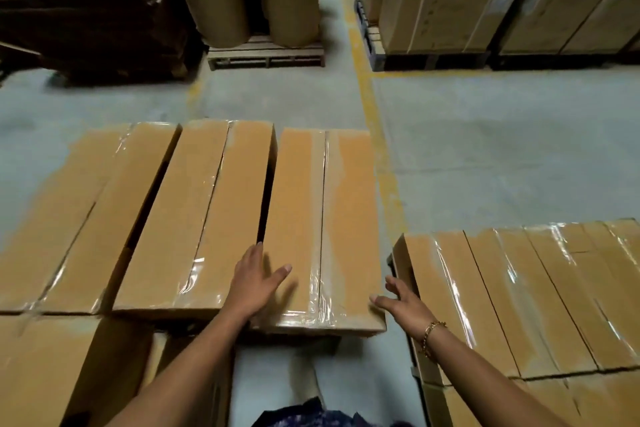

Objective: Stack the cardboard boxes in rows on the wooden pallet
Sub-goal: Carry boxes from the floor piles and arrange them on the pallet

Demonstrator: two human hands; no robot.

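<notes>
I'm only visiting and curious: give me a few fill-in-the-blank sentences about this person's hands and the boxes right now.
1. In the top row of boxes, the left hand rests flat on the ___ one.
2. A gold bracelet sits on the person's ___ wrist.
3. The line painted on the floor beside the boxes is ___.

Missing words: rightmost; right; yellow.

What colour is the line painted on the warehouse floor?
Yellow, worn in places; the painted floor line shows best in the head view.
</notes>
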